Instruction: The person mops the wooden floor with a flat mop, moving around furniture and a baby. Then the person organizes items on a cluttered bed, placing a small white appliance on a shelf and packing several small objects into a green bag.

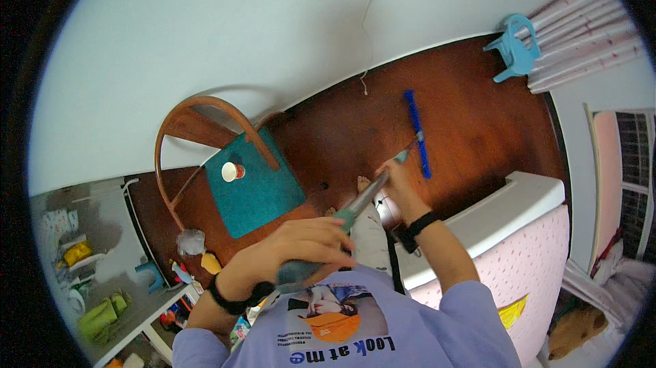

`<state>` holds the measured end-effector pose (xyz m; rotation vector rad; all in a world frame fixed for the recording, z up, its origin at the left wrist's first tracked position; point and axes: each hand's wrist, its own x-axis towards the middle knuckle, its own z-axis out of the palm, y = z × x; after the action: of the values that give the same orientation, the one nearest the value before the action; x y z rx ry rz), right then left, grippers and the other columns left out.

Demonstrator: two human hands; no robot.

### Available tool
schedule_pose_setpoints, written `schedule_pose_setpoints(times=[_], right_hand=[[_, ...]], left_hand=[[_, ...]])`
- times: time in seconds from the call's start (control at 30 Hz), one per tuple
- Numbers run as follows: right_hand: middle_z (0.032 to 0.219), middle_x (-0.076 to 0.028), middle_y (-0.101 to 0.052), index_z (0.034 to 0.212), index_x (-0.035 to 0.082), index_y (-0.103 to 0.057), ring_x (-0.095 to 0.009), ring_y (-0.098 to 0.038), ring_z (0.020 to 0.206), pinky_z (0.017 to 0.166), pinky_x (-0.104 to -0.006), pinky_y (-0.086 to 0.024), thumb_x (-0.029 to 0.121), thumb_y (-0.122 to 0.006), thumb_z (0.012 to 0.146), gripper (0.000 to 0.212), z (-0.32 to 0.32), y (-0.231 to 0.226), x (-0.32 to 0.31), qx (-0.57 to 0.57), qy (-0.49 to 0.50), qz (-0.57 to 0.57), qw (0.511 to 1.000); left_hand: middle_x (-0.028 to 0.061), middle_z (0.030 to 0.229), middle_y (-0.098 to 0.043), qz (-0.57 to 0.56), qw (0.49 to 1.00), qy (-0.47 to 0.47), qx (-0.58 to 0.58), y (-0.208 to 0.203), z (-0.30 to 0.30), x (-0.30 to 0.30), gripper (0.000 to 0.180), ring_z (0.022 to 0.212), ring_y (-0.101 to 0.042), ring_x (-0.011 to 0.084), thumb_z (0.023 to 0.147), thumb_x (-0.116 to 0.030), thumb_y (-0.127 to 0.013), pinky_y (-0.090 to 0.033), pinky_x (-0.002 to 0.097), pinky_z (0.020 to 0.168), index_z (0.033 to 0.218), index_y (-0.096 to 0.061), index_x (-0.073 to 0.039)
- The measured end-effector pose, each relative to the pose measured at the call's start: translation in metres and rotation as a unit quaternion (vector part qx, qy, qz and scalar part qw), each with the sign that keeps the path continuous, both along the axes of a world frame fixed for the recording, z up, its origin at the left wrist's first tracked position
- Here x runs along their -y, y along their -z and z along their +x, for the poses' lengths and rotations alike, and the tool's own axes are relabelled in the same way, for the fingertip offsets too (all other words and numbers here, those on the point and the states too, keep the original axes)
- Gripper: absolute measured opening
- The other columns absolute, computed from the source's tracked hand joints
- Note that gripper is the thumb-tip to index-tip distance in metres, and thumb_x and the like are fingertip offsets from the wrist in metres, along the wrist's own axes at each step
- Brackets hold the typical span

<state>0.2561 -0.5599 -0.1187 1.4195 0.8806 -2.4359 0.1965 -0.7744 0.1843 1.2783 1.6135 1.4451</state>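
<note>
A long-handled mop [365, 197] slants from my chest away to the floor. Its flat blue head [412, 122] lies on the dark reddish-brown boards ahead. My right hand [396, 180] is wrapped round the lower part of the handle, with a black band on its wrist. Nearer my body, my left hand [301, 248] grips the top end of the handle at its grey-green grip; its fingers are slightly blurred. A bare foot shows just beyond the handle.
Left stands a wooden chair with a teal seat [266, 197] and a paper cup [232, 172] on it. A light blue child's chair [517, 50] is far right by a curtain [581, 33]. A white-framed bed [478, 224] lies right; a cord [366, 33] hangs along the wall.
</note>
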Motion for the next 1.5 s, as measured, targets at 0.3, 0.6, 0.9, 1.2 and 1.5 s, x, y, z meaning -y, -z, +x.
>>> schedule_pose_setpoints(times=[0.3, 0.6, 0.9, 1.2, 1.5], right_hand=[[0.074, -0.012, -0.061, 0.088, 0.002, -0.052, -0.022, -0.060, 0.068, 0.061, -0.0301, -0.051, 0.019, -0.048, 0.085, 0.018, -0.100, 0.091, -0.149, 0.019, 0.062, 0.098, 0.993], [0.064, -0.008, -0.049, 0.080, 0.009, -0.049, -0.022, -0.049, 0.061, 0.055, -0.0382, -0.045, 0.021, -0.042, 0.088, 0.016, -0.119, 0.107, -0.048, 0.076, -0.184, 0.096, 0.975], [0.077, -0.012, -0.047, 0.111, 0.011, -0.026, -0.019, -0.046, 0.053, 0.046, -0.0363, -0.047, 0.005, -0.038, 0.086, 0.028, -0.108, 0.049, 0.134, 0.198, -0.234, -0.008, 0.952], [0.078, -0.012, -0.052, 0.107, 0.005, -0.032, -0.022, -0.051, 0.058, 0.054, -0.0414, -0.051, 0.008, -0.037, 0.089, 0.019, -0.058, 0.004, 0.284, 0.188, -0.320, -0.064, 0.926], [0.084, -0.013, -0.050, 0.098, 0.002, -0.039, -0.023, -0.054, 0.071, 0.069, -0.0396, -0.051, 0.006, -0.044, 0.087, 0.013, -0.047, -0.042, 0.268, 0.102, -0.290, -0.061, 0.950]], left_hand=[[0.0074, 0.087, -0.063, 0.091, 0.981, -0.171, 0.017, 0.132, -0.021, -0.119, 0.015, 0.087, -0.061, 0.0241, 0.072, 0.000, -0.069, -0.042, 0.0431, 0.093, 0.084, -0.063, -0.007], [0.0091, 0.086, -0.064, 0.018, 0.958, -0.281, 0.049, 0.104, -0.017, -0.011, 0.014, 0.084, -0.061, 0.0259, 0.072, -0.002, -0.067, -0.043, 0.0405, 0.090, 0.086, -0.064, -0.005], [0.0103, 0.082, -0.064, -0.021, 0.893, -0.442, 0.075, 0.046, 0.046, 0.107, 0.014, 0.081, -0.061, 0.0227, 0.074, 0.004, -0.065, -0.045, 0.0357, 0.085, 0.086, -0.064, -0.002], [0.0113, 0.081, -0.063, -0.104, 0.801, -0.587, 0.059, -0.018, 0.113, 0.182, 0.012, 0.078, -0.060, 0.0210, 0.074, 0.005, -0.064, -0.047, 0.0286, 0.069, 0.084, -0.063, -0.001], [0.0135, 0.079, -0.064, -0.071, 0.836, -0.544, -0.017, -0.034, 0.110, 0.174, 0.011, 0.075, -0.063, 0.0241, 0.075, -0.002, -0.066, -0.050, 0.0314, 0.067, 0.085, -0.064, 0.000]])
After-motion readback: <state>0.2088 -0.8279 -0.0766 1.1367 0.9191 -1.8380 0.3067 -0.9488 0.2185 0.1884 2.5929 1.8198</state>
